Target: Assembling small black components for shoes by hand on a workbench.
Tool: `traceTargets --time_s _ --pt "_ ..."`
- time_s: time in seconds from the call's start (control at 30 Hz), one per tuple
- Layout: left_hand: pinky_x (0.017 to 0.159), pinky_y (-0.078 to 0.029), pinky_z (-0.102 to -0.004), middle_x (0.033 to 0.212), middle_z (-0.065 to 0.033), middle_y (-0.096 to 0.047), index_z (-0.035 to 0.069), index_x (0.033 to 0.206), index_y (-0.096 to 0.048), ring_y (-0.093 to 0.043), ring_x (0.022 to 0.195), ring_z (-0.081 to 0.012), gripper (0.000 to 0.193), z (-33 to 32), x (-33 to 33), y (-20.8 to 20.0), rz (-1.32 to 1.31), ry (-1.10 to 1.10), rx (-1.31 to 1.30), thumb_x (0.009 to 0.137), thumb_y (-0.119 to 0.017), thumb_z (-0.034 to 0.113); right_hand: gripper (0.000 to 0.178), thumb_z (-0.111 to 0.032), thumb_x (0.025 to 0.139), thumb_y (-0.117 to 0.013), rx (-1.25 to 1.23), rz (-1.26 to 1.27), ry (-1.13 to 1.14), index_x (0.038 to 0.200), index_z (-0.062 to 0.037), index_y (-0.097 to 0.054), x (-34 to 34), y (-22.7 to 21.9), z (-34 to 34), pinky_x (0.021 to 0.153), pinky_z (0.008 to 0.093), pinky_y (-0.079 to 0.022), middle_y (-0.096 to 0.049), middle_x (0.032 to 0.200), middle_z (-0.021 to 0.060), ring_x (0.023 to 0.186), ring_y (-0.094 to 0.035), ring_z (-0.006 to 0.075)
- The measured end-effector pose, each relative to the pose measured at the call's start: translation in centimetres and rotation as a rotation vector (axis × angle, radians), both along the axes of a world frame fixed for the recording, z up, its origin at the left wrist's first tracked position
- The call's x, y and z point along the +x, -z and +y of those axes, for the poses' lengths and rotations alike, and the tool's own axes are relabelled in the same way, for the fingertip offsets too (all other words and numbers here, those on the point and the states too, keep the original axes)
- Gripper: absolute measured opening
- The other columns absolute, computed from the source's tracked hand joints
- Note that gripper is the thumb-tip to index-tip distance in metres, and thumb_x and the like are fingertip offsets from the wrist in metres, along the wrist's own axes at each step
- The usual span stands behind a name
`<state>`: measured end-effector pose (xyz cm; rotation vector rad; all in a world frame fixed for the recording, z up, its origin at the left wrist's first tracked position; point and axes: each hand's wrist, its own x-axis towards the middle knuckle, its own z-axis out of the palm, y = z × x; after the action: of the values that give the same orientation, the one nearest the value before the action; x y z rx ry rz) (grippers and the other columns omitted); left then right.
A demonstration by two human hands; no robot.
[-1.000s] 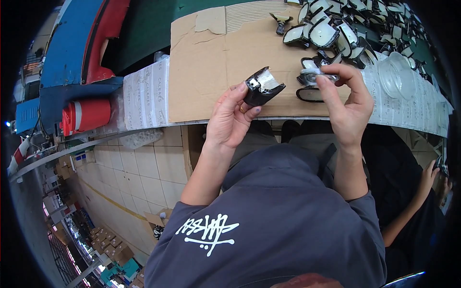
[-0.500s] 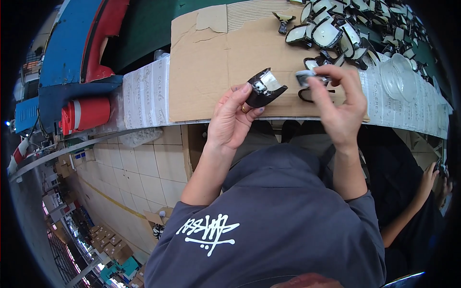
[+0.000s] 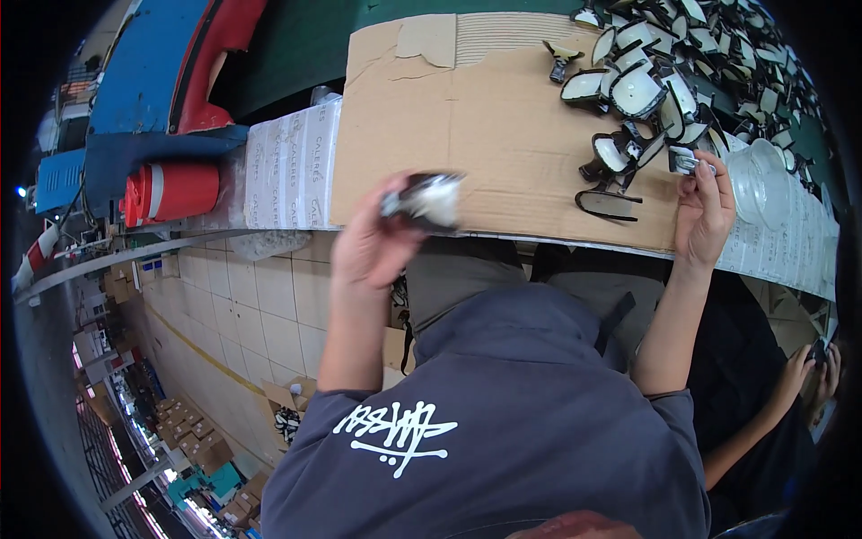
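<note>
My left hand [image 3: 370, 238] is closed on a dark, glossy shoe heel piece [image 3: 431, 202] with a pale inner face. It is held above the near left edge of the cardboard [image 3: 503, 135] and smeared by motion. Further right, my right hand [image 3: 705, 216] pinches a small grey-and-white object [image 3: 684, 162] between thumb and fingers; its exact kind does not show. That hand is over the cardboard's right edge, beside a clear plastic bowl [image 3: 759, 184]. A dark U-shaped strip [image 3: 609, 205] lies on the cardboard just left of it.
A heap of similar dark pieces with pale faces [image 3: 639, 90] covers the far right. On the left stand a red cylindrical container [image 3: 180, 193] and a blue-and-red machine [image 3: 135, 85]. At right, another person's hands [image 3: 813, 373] hold a small dark thing.
My left hand has moved left with the heel piece and turned it. My right hand has moved right, away from it, still pinching the small object. The view has shifted slightly.
</note>
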<state>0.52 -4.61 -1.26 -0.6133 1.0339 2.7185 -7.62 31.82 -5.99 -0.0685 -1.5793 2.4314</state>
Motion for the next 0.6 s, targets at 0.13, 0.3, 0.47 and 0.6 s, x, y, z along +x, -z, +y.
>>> traceTargets --time_s 0.13,0.3,0.47,0.6 --pt "0.073 -0.048 -0.0255 0.086 -0.0067 -0.068 -0.001 0.095 -0.070 -0.061 0.078 -0.0127 0.016 -8.2 2.2 -3.5 0.069 0.316 -1.139 0.087 -0.065 0.011 0.020 -0.008 0.091 -0.062 -0.061 -0.014 -0.006 0.109 0.0024 -0.063 0.3 -0.2 0.2 0.065 0.0200 -0.036 -0.058 0.083 0.0006 0.072 -0.047 0.0051" --pt "0.075 -0.047 -0.0247 0.087 -0.0088 -0.069 -0.006 0.091 -0.070 -0.062 0.079 -0.0132 0.014 -7.6 1.9 -5.3 0.176 0.276 -1.583 0.081 -0.070 0.004 0.020 -0.007 0.090 -0.062 -0.020 0.015 -0.042 0.108 0.0026 -0.063 0.2 -0.2 0.1 0.065 0.0202 -0.036 -0.058 0.083 0.0002 0.072 -0.047 0.0055" --pt "0.079 -0.050 -0.0300 0.096 -0.0123 -0.070 -0.002 0.095 -0.071 -0.065 0.089 -0.0211 0.019 3.4 -4.3 -3.4 0.626 0.258 -1.423 0.076 -0.071 0.000 0.020 -0.006 0.090 -0.062 0.001 0.042 -0.040 0.108 0.0032 -0.062 0.3 0.3 -0.1 0.065 0.0202 -0.037 -0.059 0.083 0.0008 0.071 -0.048 0.0057" --pt "0.082 -0.052 -0.0380 0.106 -0.0125 -0.068 0.006 0.108 -0.069 -0.066 0.095 -0.0300 0.033 11.2 -8.7 -0.4 1.275 0.192 -1.431 0.075 -0.069 0.002 0.020 -0.005 0.090 -0.062 -0.042 0.065 -0.038 0.109 0.0029 -0.062 0.3 0.6 -0.1 0.067 0.0202 -0.040 -0.061 0.085 0.0018 0.073 -0.051 0.0064"
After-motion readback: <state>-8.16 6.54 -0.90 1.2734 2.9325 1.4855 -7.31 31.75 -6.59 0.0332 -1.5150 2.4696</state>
